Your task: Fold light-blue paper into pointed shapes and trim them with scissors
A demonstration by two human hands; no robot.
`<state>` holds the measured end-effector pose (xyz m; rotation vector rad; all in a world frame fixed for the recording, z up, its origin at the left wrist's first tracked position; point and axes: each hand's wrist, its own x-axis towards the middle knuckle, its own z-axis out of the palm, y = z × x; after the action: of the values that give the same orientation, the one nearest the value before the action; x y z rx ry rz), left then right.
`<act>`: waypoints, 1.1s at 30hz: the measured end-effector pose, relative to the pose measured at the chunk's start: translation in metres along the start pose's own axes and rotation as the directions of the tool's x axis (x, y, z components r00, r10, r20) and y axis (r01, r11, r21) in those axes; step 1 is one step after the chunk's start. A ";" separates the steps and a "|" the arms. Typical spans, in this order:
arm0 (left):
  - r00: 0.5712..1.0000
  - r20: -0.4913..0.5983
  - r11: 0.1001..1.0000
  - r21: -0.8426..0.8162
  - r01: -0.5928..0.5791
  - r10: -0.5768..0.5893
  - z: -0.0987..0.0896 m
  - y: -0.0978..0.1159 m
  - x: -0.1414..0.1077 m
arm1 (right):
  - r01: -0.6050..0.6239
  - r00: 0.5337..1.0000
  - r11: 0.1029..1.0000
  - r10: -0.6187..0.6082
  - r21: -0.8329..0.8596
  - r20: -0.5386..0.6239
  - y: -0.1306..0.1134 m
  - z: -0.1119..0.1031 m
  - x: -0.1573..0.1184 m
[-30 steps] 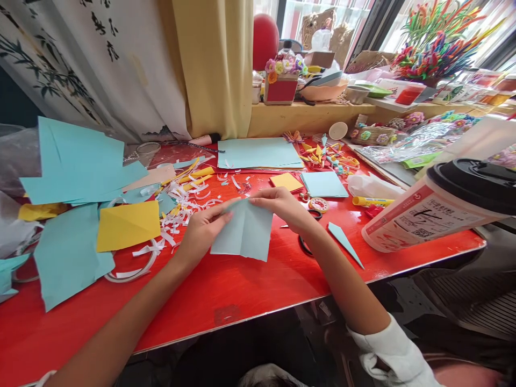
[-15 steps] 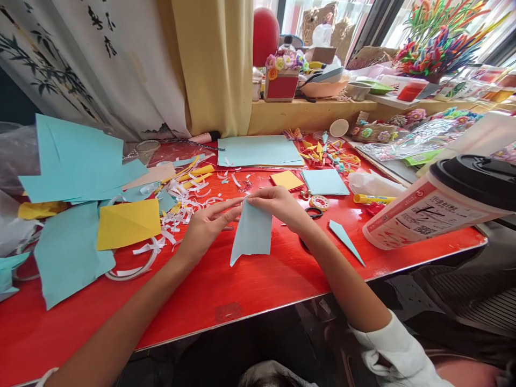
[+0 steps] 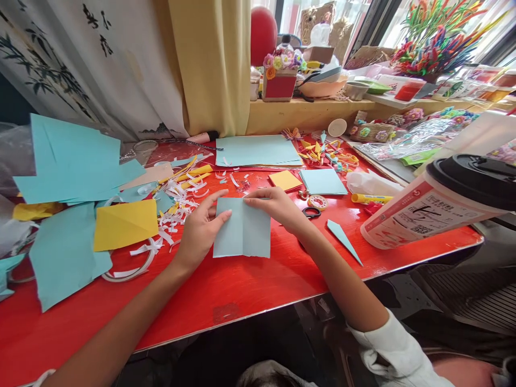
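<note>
A light blue sheet of paper (image 3: 242, 234) with a crease down its middle is held opened out above the red table. My left hand (image 3: 202, 230) pinches its left edge, thumb on the near face and fingers partly hidden behind. At the upper edge, my right hand (image 3: 278, 210) grips the paper near the crease between thumb and fingers. To the right of my right forearm lies a narrow folded blue paper piece (image 3: 344, 242). Black-handled scissors (image 3: 312, 213) lie partly hidden behind that arm. Beyond it are a stack of blue squares (image 3: 323, 181) and yellow squares (image 3: 284, 180).
A large lidded paper cup (image 3: 419, 209) stands at the right. Blue offcuts (image 3: 72, 250), a creased yellow sheet (image 3: 126, 224) and white paper scraps (image 3: 183, 196) cover the left side. Larger blue sheets (image 3: 258, 150) lie at the back, beside small folded pieces (image 3: 318, 153).
The blue sheet, folded over and hanging before, is now opened out flat with its crease showing. My left hand has moved onto its left edge; my right hand keeps hold of the top.
</note>
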<state>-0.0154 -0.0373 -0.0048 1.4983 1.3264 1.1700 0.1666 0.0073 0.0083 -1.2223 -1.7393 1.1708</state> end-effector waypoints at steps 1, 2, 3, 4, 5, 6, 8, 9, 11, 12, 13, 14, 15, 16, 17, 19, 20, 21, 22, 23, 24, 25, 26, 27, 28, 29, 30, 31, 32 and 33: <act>0.999 -0.016 0.999 0.026 -0.029 0.030 0.000 0.000 0.000 | -0.024 1.000 0.999 0.023 0.025 0.008 0.000 0.000 0.000; 0.997 -0.026 0.996 0.063 -0.068 0.070 -0.001 0.000 0.000 | -0.043 0.999 0.998 0.042 0.045 0.016 0.001 0.001 0.001; 0.993 -0.026 0.988 0.105 -0.109 0.112 -0.001 0.000 0.000 | -0.058 0.998 0.996 0.057 0.061 0.021 0.001 0.001 0.001; 0.989 -0.014 0.979 0.147 -0.144 0.147 -0.002 -0.001 0.000 | -0.069 0.997 0.995 0.067 0.074 0.026 0.001 0.002 0.001; 0.986 0.007 0.970 0.180 -0.163 0.165 -0.003 0.000 0.001 | -0.077 0.997 0.994 0.074 0.084 0.030 0.002 0.002 0.001; 0.986 0.033 0.966 0.197 -0.169 0.165 -0.003 0.000 0.001 | -0.081 0.996 0.993 0.078 0.091 0.034 0.002 0.002 0.002; 0.987 0.088 0.969 0.195 -0.152 0.137 -0.004 0.003 0.000 | -0.076 0.997 0.992 0.073 0.101 0.030 0.003 0.003 0.002; 0.987 0.107 0.972 0.189 -0.137 0.118 -0.003 0.004 0.000 | -0.073 0.997 0.992 0.070 0.105 0.027 0.003 0.002 0.002; 0.990 0.111 0.977 0.183 -0.107 0.088 -0.003 0.006 -0.001 | -0.075 0.997 0.990 0.072 0.120 0.031 0.003 0.002 0.001; 0.992 0.101 0.979 0.182 -0.094 0.077 -0.002 0.007 -0.002 | -0.079 0.996 0.988 0.074 0.129 0.041 0.003 0.002 0.001; 0.994 0.087 0.980 0.182 -0.083 0.068 -0.002 0.007 -0.002 | -0.081 0.996 0.987 0.074 0.137 0.054 0.003 0.001 0.001; 0.995 0.073 0.981 0.181 -0.076 0.064 -0.002 0.007 -0.002 | -0.080 0.995 0.987 0.071 0.142 0.066 0.002 0.001 0.001; 0.996 0.065 0.981 0.179 -0.072 0.062 -0.002 0.006 -0.002 | -0.076 0.995 0.986 0.066 0.145 0.076 0.001 0.001 0.001; 0.996 0.062 0.982 0.178 -0.070 0.060 -0.002 0.005 -0.002 | -0.073 0.995 0.986 0.061 0.148 0.082 0.000 0.001 0.001; 0.996 0.060 0.982 0.178 -0.071 0.061 -0.002 0.005 -0.001 | -0.072 0.994 0.985 0.058 0.154 0.089 0.000 0.001 0.000; 0.996 0.062 0.980 0.184 -0.079 0.068 -0.002 0.003 0.000 | -0.073 0.993 0.984 0.057 0.165 0.102 -0.001 0.001 0.000; 0.995 0.066 0.979 0.188 -0.084 0.072 -0.002 0.002 0.000 | -0.076 0.992 0.983 0.058 0.166 0.108 -0.001 0.001 0.000; 0.994 0.075 0.978 0.192 -0.088 0.074 -0.002 0.001 0.000 | -0.077 0.992 0.984 0.060 0.161 0.111 -0.001 0.001 0.000; 0.994 0.086 0.977 0.193 -0.090 0.074 -0.002 0.001 0.001 | -0.078 0.992 0.985 0.061 0.152 0.110 -0.001 0.002 0.000; 0.993 0.099 0.978 0.191 -0.088 0.070 -0.002 0.001 0.001 | -0.080 0.992 0.986 0.065 0.144 0.105 0.000 0.002 0.001; 0.992 0.112 0.979 0.186 -0.083 0.063 -0.002 0.001 0.001 | -0.082 0.993 0.987 0.069 0.138 0.097 0.001 0.002 0.001; 0.991 0.122 0.981 0.178 -0.075 0.054 -0.002 0.002 0.001 | -0.083 0.993 0.987 0.071 0.135 0.089 0.002 0.002 0.002; 0.991 0.128 0.984 0.165 -0.068 0.047 -0.002 0.003 0.000 | -0.083 0.994 0.988 0.073 0.134 0.079 0.003 0.002 0.002; 0.991 0.131 0.988 0.144 -0.060 0.041 -0.002 0.004 0.000 | -0.080 0.995 0.988 0.071 0.130 0.070 0.004 0.002 0.002; 0.990 0.133 0.992 0.118 -0.052 0.036 -0.002 0.005 0.000 | -0.074 0.996 0.990 0.067 0.123 0.062 0.004 0.002 0.003; 0.990 0.135 0.995 0.090 -0.040 0.028 -0.001 0.006 0.000 | -0.065 0.996 0.992 0.058 0.113 0.060 0.005 0.002 0.003; 0.990 0.138 0.998 0.063 -0.022 0.013 -0.001 0.006 0.000 | -0.055 0.997 0.993 0.049 0.102 0.063 0.005 0.002 0.003; 0.990 0.142 0.999 0.038 0.005 -0.010 -0.001 0.007 0.001 | -0.044 0.997 0.995 0.038 0.093 0.066 0.005 0.002 0.003; 0.989 0.143 0.999 0.017 0.040 -0.042 -0.002 0.007 0.001 | -0.032 0.997 0.996 0.026 0.082 0.071 0.005 0.002 0.003; 0.986 0.146 0.997 0.002 0.079 -0.078 -0.002 0.006 0.002 | -0.020 0.997 0.997 0.014 0.070 0.074 0.005 0.002 0.003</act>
<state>-0.0156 -0.0358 0.0016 1.4856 1.2714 0.9935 0.1653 0.0103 0.0026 -1.1675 -1.7288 1.2907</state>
